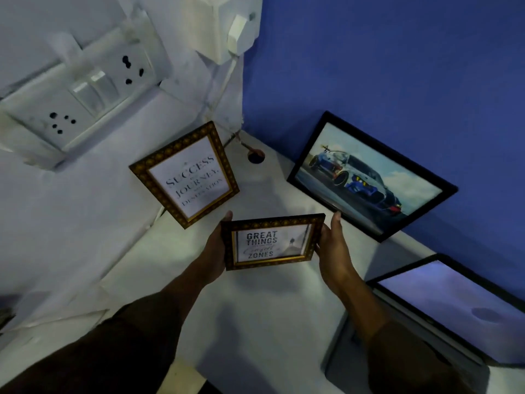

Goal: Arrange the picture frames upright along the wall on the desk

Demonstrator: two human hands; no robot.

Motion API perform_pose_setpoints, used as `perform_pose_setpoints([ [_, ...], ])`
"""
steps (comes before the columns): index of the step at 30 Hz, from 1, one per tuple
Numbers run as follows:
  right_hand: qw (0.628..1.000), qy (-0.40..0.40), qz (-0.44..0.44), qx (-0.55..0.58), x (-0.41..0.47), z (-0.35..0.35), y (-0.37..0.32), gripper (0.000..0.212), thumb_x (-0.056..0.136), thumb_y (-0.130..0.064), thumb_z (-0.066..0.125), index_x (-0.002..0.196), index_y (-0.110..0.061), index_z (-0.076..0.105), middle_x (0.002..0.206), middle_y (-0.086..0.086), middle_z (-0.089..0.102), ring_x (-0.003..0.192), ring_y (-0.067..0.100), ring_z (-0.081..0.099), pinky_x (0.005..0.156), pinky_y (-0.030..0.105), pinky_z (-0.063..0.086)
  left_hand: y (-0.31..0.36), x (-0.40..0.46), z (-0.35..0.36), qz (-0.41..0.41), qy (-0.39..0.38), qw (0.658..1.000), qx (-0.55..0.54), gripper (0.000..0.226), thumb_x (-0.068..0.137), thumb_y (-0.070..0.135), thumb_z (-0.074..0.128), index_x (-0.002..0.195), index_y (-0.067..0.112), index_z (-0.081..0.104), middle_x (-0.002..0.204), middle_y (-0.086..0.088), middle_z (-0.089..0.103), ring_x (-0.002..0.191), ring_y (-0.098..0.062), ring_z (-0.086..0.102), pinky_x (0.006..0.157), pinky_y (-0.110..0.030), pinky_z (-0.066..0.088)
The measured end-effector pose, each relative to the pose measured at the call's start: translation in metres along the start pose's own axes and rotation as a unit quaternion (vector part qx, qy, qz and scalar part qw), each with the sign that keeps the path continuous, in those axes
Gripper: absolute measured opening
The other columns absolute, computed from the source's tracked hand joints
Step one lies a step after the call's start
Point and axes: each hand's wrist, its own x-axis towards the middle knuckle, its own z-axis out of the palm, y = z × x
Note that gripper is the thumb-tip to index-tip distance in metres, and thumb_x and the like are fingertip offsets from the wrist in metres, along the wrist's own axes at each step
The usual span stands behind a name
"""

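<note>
I hold a small gold-patterned frame (272, 242) reading "GREAT THINGS ... ZONES" above the white desk (255, 322). My left hand (217, 245) grips its left edge and my right hand (332, 248) its right edge. A second gold frame (184, 174) with "SUCCESS ... JOURNEY" text stands upright against the white wall on the left. A larger black frame (369, 177) with a car picture leans upright against the blue wall on the right.
An open laptop (443, 311) sits at the right on the desk. A cable hole (255, 157) lies in the desk corner with a cord running up. Socket and switch plates (82, 92) are on the white wall.
</note>
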Motion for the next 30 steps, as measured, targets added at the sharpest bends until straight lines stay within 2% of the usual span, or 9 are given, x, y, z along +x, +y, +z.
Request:
perform_pose_setpoints([
  [5,0.998,-0.007,0.042,0.040,0.026,0.009,-0.002,0.088,0.091,-0.079,0.023,0.135,-0.014,0.064,0.126,0.004,0.074,0.126,0.016,0.059,0.115,0.038,0.030,0.007,0.023,-0.011,0.017,0.040,0.999,0.005,0.052,0.103,0.048,0.037,0.104,0.012,0.075,0.101,-0.013,0.080,0.091,-0.025,0.076,0.096,-0.047,0.054],
  [7,0.997,-0.008,0.042,0.061,0.030,0.013,-0.001,0.088,0.092,-0.077,0.028,0.137,-0.010,0.062,0.129,0.010,0.071,0.127,0.020,0.059,0.115,0.039,0.031,0.007,0.033,-0.016,0.035,0.070,0.997,0.014,0.038,0.107,0.034,0.037,0.111,0.012,0.068,0.095,-0.008,0.080,0.087,-0.022,0.073,0.091,-0.044,0.053],
  [10,0.997,0.009,0.040,0.068,0.034,0.020,0.000,0.082,0.094,-0.072,0.035,0.142,-0.010,0.056,0.130,0.015,0.070,0.124,0.027,0.063,0.112,0.041,0.039,0.004,0.043,-0.020,0.044,0.086,0.995,0.016,0.028,0.107,0.020,0.036,0.098,0.020,0.063,0.071,0.006,0.078,0.083,-0.019,0.066,0.081,-0.038,0.053],
  [13,0.997,0.016,0.029,0.066,0.038,0.022,0.002,0.064,0.098,-0.062,0.040,0.137,-0.014,0.058,0.129,0.019,0.070,0.118,0.029,0.067,0.093,0.035,0.048,0.003,0.047,-0.020,0.043,0.088,0.995,0.012,0.030,0.108,0.017,0.034,0.097,0.020,0.062,0.079,-0.001,0.075,0.084,-0.019,0.065,0.081,-0.038,0.051],
  [16,0.998,0.006,0.026,0.053,0.035,0.022,0.002,0.047,0.100,-0.058,0.041,0.120,-0.022,0.065,0.127,0.018,0.071,0.117,0.026,0.067,0.105,0.037,0.043,0.003,0.042,-0.018,0.038,0.103,0.994,0.012,0.031,0.108,0.023,0.031,0.094,0.025,0.059,0.068,0.006,0.076,0.081,-0.017,0.064,0.080,-0.037,0.050],
  [20,1.000,-0.004,0.002,0.008,0.029,0.013,0.003,0.060,0.100,-0.061,0.038,0.124,-0.017,0.072,0.122,0.008,0.075,0.123,0.022,0.064,0.117,0.039,0.035,0.002,0.028,-0.013,0.043,0.139,0.987,0.062,0.036,0.107,0.033,0.035,0.084,0.027,0.062,0.063,0.006,0.076,0.076,-0.020,0.068,0.072,-0.033,0.052],
  [23,0.999,0.017,-0.025,-0.021,0.016,0.007,0.001,0.063,0.100,-0.064,0.033,0.133,-0.022,0.066,0.129,-0.002,0.070,0.130,0.014,0.055,0.122,0.039,0.025,-0.005,0.013,-0.018,0.097,0.151,0.977,0.111,0.045,0.105,0.048,0.037,0.092,0.025,0.074,0.090,0.000,0.080,0.095,-0.025,0.074,0.087,-0.043,0.057],
  [26,0.998,0.042,-0.040,-0.030,0.003,0.000,0.003,0.064,0.098,-0.069,0.031,0.136,-0.027,0.061,0.139,-0.002,0.062,0.135,0.016,0.050,0.124,0.047,0.022,-0.018,0.003,-0.029,0.133,0.159,0.972,0.111,0.049,0.097,0.062,0.040,0.104,0.030,0.076,0.112,-0.004,0.077,0.111,-0.025,0.069,0.104,-0.050,0.048],
  [30,0.997,0.043,-0.050,-0.032,-0.030,-0.016,0.007,0.069,0.100,-0.066,0.029,0.143,-0.020,0.057,0.149,0.004,0.055,0.137,0.019,0.047,0.123,0.047,0.023,-0.030,-0.037,-0.020,0.136,0.171,0.972,0.090,0.065,0.085,0.061,0.053,0.128,0.014,0.063,0.126,-0.006,0.067,0.116,-0.027,0.060,0.098,-0.040,0.042],
])
